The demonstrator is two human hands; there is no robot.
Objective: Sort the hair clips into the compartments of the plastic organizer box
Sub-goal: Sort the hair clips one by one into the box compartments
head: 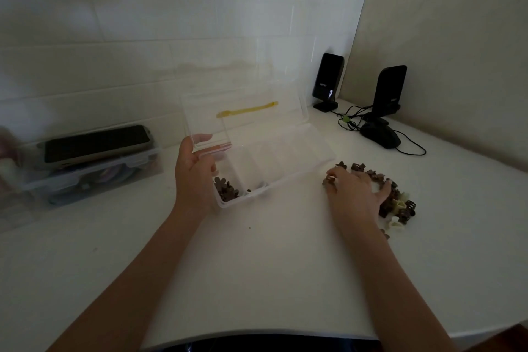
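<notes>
The clear plastic organizer box (274, 163) sits lid-up on the white table (257, 271), brown clips in its near-left compartment. The left hand (194, 171) grips its left end. The right hand (354, 191), fingers spread flat, rests on the loose pile of brown and cream hair clips (394, 200); raking several together could mix colours.

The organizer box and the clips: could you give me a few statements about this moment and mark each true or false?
1. The box has its lid open. True.
2. Every compartment holds clips. False: brown clips fill only the nearest; most others look empty.
3. The right hand rests on the loose pile. True.
4. The left hand lies flat on the table. False: it holds the box's near end.
5. The pile is all brown. False: a few are pale.
</notes>
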